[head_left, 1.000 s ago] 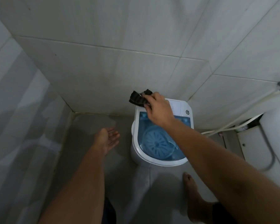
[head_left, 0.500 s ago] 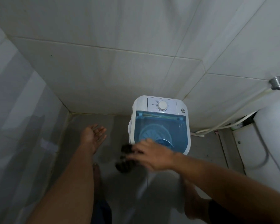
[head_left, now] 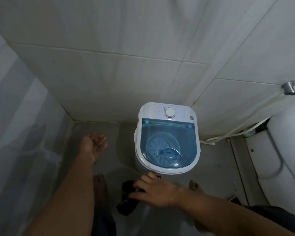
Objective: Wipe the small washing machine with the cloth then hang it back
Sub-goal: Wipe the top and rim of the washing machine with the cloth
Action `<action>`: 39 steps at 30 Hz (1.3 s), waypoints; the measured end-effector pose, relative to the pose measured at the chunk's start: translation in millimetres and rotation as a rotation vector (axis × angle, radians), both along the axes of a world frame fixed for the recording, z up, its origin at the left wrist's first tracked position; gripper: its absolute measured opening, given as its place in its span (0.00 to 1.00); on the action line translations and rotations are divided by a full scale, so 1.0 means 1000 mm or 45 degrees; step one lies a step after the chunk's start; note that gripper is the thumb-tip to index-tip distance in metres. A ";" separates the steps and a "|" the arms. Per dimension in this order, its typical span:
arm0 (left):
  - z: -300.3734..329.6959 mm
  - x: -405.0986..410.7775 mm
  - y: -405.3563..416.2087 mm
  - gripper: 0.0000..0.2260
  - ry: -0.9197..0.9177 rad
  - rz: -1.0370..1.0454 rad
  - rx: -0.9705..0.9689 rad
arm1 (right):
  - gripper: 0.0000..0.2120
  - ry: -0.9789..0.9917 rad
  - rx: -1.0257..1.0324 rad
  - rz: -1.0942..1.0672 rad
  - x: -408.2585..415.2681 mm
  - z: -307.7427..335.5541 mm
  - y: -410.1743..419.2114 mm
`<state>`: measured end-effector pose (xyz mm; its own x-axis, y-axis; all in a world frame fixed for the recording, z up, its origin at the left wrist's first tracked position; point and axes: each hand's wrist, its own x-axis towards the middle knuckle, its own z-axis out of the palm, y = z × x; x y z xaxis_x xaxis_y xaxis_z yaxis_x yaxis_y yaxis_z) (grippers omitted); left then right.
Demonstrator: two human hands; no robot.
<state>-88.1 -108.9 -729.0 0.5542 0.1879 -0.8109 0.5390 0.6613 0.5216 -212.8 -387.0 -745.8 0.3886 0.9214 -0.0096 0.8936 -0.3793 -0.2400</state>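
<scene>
Tiled bathroom corner, grey floor seen from above. Small washing machine is set at centre right of the frame, blue lid closed, white dial at its back. Right hand is closed around the dark cloth at lower centre, just in front of and below the machine's front rim; cloth hangs down. Left hand is spread wide, empty, left of the machine. Step judged: wiping front or side. Next: cloth pressed to the casing, later hung; no hook is visible.
</scene>
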 end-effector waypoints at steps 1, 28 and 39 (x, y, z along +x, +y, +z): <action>0.000 0.000 -0.002 0.20 0.002 -0.017 0.006 | 0.23 0.018 0.027 0.015 0.000 0.004 -0.006; 0.005 -0.006 -0.019 0.17 -0.018 -0.202 0.077 | 0.25 0.030 0.381 -1.482 -0.026 0.008 -0.013; 0.014 -0.011 -0.021 0.14 -0.040 -0.231 0.125 | 0.25 0.263 0.594 -1.330 -0.035 0.036 0.025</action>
<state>-99.0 -130.0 -715.2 0.6107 0.1602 -0.7755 0.6273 0.4998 0.5972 -247.9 -361.7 -710.0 0.9920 0.0844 0.0944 0.1257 -0.7445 -0.6557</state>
